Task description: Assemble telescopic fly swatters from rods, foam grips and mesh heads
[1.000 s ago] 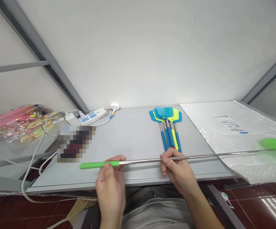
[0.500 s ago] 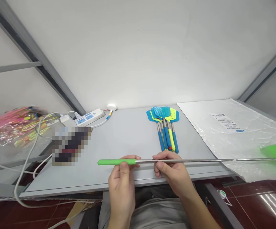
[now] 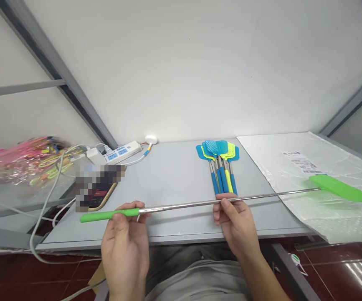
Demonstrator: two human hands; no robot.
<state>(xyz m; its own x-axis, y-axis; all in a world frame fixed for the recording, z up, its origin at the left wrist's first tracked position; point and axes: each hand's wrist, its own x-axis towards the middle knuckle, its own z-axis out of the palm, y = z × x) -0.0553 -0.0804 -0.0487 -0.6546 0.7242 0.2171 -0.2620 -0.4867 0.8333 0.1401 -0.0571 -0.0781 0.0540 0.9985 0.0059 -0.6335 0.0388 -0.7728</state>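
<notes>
A fly swatter (image 3: 181, 205) with a green grip, a long thin metal rod and a green head stretches across the view above the table's front part. My left hand (image 3: 126, 242) is closed round the green grip near where it meets the rod. Midway along the rod, my right hand (image 3: 235, 223) pinches the metal between thumb and fingers. The green head (image 3: 345, 189) is over the white plastic bag at the right. Just beyond my right hand lies a bundle of several blue and yellow fly swatters (image 3: 220, 167), heads toward the wall.
A power strip (image 3: 122, 152) with plugs and cables stands at the back left. A phone (image 3: 101, 190), partly blurred out, lies before it. Plastic-wrapped colourful items (image 3: 27, 161) are at far left. A labelled white plastic bag (image 3: 271, 154) covers the table's right side.
My left hand has moved left with the grip, and my hands are farther apart. The green head has come left, and the rod now slopes up toward the right. The view has shifted slightly.
</notes>
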